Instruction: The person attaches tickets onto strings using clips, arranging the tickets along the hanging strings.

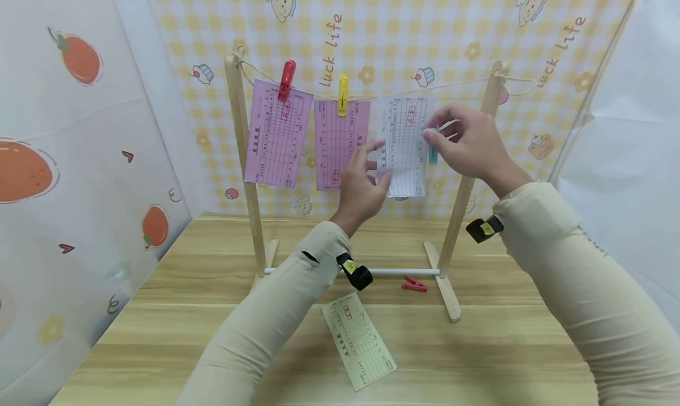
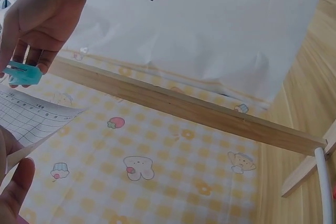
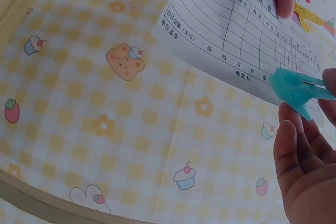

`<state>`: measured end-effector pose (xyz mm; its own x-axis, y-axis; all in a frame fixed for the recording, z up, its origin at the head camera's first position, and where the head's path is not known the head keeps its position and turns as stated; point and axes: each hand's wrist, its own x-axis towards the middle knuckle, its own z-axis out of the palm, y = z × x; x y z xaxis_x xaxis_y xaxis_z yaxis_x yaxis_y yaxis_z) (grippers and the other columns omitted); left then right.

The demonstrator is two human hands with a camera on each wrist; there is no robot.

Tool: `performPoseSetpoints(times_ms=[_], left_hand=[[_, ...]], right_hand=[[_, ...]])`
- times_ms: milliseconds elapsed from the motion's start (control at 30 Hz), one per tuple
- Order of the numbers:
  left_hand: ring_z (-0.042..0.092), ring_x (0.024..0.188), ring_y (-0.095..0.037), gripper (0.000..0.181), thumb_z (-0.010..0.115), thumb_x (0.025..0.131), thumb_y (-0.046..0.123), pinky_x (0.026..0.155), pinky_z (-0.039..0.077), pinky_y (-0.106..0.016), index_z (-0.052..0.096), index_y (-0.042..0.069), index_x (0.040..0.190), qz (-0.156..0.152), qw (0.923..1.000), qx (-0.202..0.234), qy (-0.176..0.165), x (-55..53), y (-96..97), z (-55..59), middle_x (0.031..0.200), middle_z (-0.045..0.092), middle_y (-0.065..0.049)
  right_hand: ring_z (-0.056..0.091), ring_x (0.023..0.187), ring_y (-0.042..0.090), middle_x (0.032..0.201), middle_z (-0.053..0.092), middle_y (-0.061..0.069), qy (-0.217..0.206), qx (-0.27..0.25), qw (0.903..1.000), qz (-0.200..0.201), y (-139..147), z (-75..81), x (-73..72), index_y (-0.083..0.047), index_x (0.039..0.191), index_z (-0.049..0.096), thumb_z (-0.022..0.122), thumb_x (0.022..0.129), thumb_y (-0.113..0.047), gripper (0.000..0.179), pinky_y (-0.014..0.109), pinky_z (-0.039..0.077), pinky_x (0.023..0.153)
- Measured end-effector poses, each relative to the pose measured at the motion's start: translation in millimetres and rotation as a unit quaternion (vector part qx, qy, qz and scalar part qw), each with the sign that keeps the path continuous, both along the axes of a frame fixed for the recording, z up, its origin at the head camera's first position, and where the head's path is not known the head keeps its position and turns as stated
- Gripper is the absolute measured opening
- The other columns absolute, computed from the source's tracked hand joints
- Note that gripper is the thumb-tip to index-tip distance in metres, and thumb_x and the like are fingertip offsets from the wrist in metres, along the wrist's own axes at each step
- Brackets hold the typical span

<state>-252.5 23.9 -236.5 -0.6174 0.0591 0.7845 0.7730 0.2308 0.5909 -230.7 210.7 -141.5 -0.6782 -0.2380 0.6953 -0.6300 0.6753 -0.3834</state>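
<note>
My left hand (image 1: pixel 363 185) pinches a white printed receipt slip (image 1: pixel 408 149) by its left side, holding it upright at the string (image 1: pixel 441 87). In my right hand (image 1: pixel 473 143) is a teal clothespin (image 3: pixel 296 87), gripped between thumb and fingers just beside the slip's right edge. The right wrist view has the clothespin's jaw end overlapping the slip. Left of the white slip, two pink receipt slips hang from the string: one (image 1: pixel 278 137) under a red clothespin (image 1: pixel 287 80), the other (image 1: pixel 334 140) under a yellow clothespin (image 1: pixel 343 94).
Two wooden posts (image 1: pixel 247 176) carry the string, joined low down by a white rod (image 1: pixel 404 271). On the wooden table (image 1: pixel 510 347) lie a yellowish receipt slip (image 1: pixel 358 341) and a red clothespin (image 1: pixel 414 284). Behind hangs a yellow checked cloth (image 1: pixel 202 134).
</note>
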Motion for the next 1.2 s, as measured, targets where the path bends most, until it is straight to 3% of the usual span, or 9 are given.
performPoseSetpoints(times_ms=[167,400,800,1033,1200], left_hand=[[0.061,0.093,-0.021,0.054,0.068,0.082,-0.006,0.068,0.053,-0.02,0.05,0.003,0.133,0.005,0.9999,-0.002,-0.009,-0.2,0.9,1.5,0.128,0.053,-0.01],[0.06,0.094,-0.021,0.054,0.067,0.083,-0.006,0.069,0.053,-0.021,0.05,0.004,0.133,0.005,0.9998,-0.002,-0.018,0.5,4.4,1.9,0.128,0.052,-0.01],[0.058,0.093,-0.021,0.053,0.066,0.083,-0.007,0.069,0.053,-0.02,0.05,0.002,0.133,0.003,0.9999,-0.006,-0.016,1.2,1.5,-1.2,0.128,0.052,-0.01],[0.06,0.092,-0.022,0.054,0.066,0.082,-0.009,0.069,0.053,-0.02,0.05,0.001,0.132,0.0,0.9999,0.011,-0.01,1.4,0.2,0.1,0.128,0.052,-0.012],[0.061,0.092,-0.022,0.053,0.066,0.082,-0.008,0.069,0.053,-0.02,0.05,0.0,0.132,0.002,0.9999,0.009,-0.013,1.5,-0.2,-0.5,0.128,0.052,-0.012]], right_hand=[[0.057,0.071,-0.009,0.101,0.067,0.015,-0.001,-0.002,1.0,-0.003,-2.9,6.3,-3.3,0.001,0.097,0.064,0.063,0.09,-0.013,0.016,0.011,0.046,0.06],[0.063,0.079,0.001,0.102,0.065,0.011,0.001,-0.013,0.9998,0.017,-10.0,14.9,-9.5,0.002,0.1,0.062,0.06,0.091,-0.012,0.016,0.013,0.048,0.065],[0.059,0.076,-0.007,0.098,0.068,0.015,0.016,-0.011,0.9995,0.024,-21.1,28.7,-14.2,0.001,0.101,0.061,0.059,0.091,-0.014,0.018,0.014,0.046,0.07],[0.064,0.085,0.007,0.107,0.064,0.012,0.002,-0.036,0.9987,0.036,-27.6,37.7,-13.0,0.0,0.102,0.062,0.059,0.092,-0.012,0.017,0.017,0.048,0.074],[0.063,0.086,0.009,0.1,0.062,0.005,0.018,-0.056,0.9973,0.043,-32.2,42.5,-13.1,0.002,0.102,0.061,0.06,0.091,-0.006,0.013,0.019,0.051,0.077]])
